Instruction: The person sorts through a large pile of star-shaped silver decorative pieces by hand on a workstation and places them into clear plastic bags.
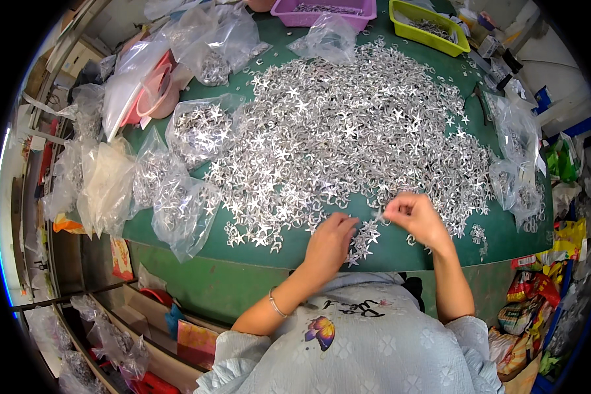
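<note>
Mostly green bench (433, 246) lay buried under heap of silver star pieces (348, 125). Clear bags (184, 210) of same along left edge, contents blurred. Left hand (329, 244) rested on stars at near edge, fingers curled, grip indiscernible. Right hand (416, 217) fingers pinched together on tiny piece (378, 214), too small to identify.

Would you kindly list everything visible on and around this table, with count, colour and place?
silver star pieces: one large heap, silver, table centre
table: one, green top
clear bags of pieces: several, left side
clear bags: two or so, right edge
purple tray: one, far edge
yellow-green tray: one, far right
pink tubs: stacked, far left
bracelet: one, silver, left wrist
left hand: resting on stars at the near edge
right hand: pinching a small silver piece
</note>
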Action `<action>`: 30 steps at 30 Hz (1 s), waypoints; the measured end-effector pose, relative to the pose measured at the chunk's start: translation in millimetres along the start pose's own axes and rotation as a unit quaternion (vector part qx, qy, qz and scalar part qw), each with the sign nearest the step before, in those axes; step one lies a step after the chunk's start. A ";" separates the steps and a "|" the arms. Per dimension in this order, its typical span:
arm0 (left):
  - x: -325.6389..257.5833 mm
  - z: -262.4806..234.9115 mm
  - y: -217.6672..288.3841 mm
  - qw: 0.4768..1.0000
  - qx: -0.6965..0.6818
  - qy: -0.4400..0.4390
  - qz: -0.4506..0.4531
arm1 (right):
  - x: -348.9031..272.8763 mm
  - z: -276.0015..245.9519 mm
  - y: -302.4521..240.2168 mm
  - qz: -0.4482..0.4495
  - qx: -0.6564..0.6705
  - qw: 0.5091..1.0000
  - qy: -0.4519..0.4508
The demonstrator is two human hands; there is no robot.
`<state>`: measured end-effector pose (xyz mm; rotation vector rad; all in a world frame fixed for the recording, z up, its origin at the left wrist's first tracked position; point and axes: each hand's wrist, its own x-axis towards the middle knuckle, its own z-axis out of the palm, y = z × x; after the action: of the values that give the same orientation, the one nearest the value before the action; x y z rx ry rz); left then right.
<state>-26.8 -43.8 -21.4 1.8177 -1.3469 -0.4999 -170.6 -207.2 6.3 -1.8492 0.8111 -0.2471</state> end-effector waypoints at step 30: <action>3.4 -6.5 -7.7 0.998 -0.043 0.040 0.000 | 68.6 63.0 -21.0 -0.254 -0.366 0.871 0.206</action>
<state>-16.3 -43.7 -23.1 1.7497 -1.2529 -0.4723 -78.0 -199.2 -15.5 -2.7852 0.7332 -0.7740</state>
